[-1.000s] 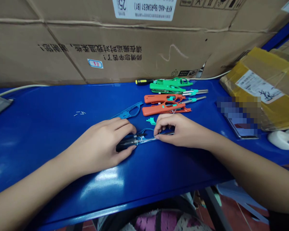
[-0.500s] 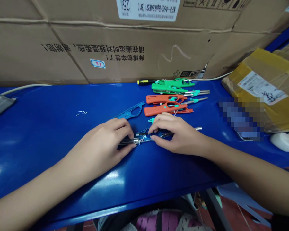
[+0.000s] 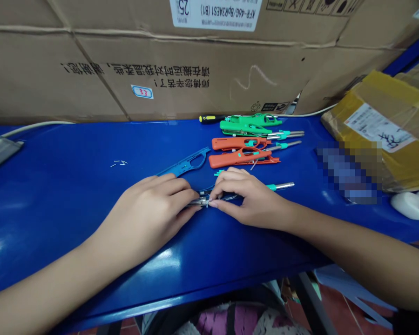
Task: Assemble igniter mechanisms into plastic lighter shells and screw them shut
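Observation:
My left hand (image 3: 153, 209) is closed around the handle end of a partly open blue gas lighter; a clear tank end with a metal fitting (image 3: 203, 201) pokes out past its fingertips. Thumb and forefinger of my right hand (image 3: 247, 197) pinch together at that fitting, on a thin wire or small part too small to make out. The lighter's silver tube (image 3: 285, 185) with its turquoise collar extends right, beyond my right hand. Behind my left fingers lies a loose blue half shell (image 3: 183, 167). A small turquoise piece (image 3: 219, 172) rests near my right knuckles.
Two orange lighters (image 3: 226, 160), green lighter parts (image 3: 240, 125) and a black-yellow screwdriver (image 3: 209, 119) lie at the back. Small white pins (image 3: 118, 163) are scattered left. A large carton (image 3: 101, 93) walls the blue table's back; a taped parcel (image 3: 387, 130) and a blurred phone-like object (image 3: 349, 172) sit right.
My right hand has shifted slightly left, bringing its fingertips to the metal fitting. My left hand has moved a little right along the lighter. More of the turquoise collar shows now.

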`<act>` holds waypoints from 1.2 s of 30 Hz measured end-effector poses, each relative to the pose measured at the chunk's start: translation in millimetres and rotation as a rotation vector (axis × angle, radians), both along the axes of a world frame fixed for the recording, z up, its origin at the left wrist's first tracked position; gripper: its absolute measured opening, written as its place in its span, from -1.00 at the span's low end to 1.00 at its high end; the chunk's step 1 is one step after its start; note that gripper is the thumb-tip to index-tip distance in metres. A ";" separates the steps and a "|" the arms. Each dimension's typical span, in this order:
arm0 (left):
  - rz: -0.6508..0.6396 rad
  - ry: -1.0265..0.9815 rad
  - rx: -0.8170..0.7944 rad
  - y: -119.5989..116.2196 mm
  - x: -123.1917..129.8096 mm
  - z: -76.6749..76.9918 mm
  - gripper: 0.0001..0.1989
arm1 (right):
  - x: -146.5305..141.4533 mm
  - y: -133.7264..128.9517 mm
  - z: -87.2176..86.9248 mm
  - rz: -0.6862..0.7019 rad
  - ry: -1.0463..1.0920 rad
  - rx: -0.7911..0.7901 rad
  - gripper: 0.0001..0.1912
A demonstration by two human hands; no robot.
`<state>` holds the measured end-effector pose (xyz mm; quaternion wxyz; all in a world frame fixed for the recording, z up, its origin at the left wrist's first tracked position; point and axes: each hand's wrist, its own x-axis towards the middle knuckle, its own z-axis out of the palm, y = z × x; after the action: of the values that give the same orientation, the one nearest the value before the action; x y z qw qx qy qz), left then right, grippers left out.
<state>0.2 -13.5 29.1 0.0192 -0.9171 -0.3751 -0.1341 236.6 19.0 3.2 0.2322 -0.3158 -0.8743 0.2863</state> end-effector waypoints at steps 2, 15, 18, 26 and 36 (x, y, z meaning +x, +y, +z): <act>0.010 -0.005 -0.008 1.6 -1.2 -1.9 -0.77 | -1.3 -0.7 0.5 -0.029 -0.004 -0.005 -0.97; 0.062 -0.104 -0.226 7.8 -1.7 -7.4 -0.77 | -9.4 1.0 -2.5 -0.151 0.077 -0.061 -0.91; 0.072 -0.104 -0.280 8.4 -2.6 -6.0 -0.77 | -10.0 1.3 -3.6 -0.154 0.048 -0.043 -0.92; 0.067 -0.188 -0.274 11.7 -7.1 -10.5 -0.80 | -11.0 -0.1 -6.1 -0.174 0.085 -0.012 -0.90; 0.113 -0.259 -0.336 12.8 -4.5 -11.1 -0.81 | -9.6 -0.3 -5.9 -0.191 0.094 0.006 -0.90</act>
<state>-4.3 -0.7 18.0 -0.1750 -0.8601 -0.4421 -0.1850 227.0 18.7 -2.6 0.3003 -0.3833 -0.8291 0.2748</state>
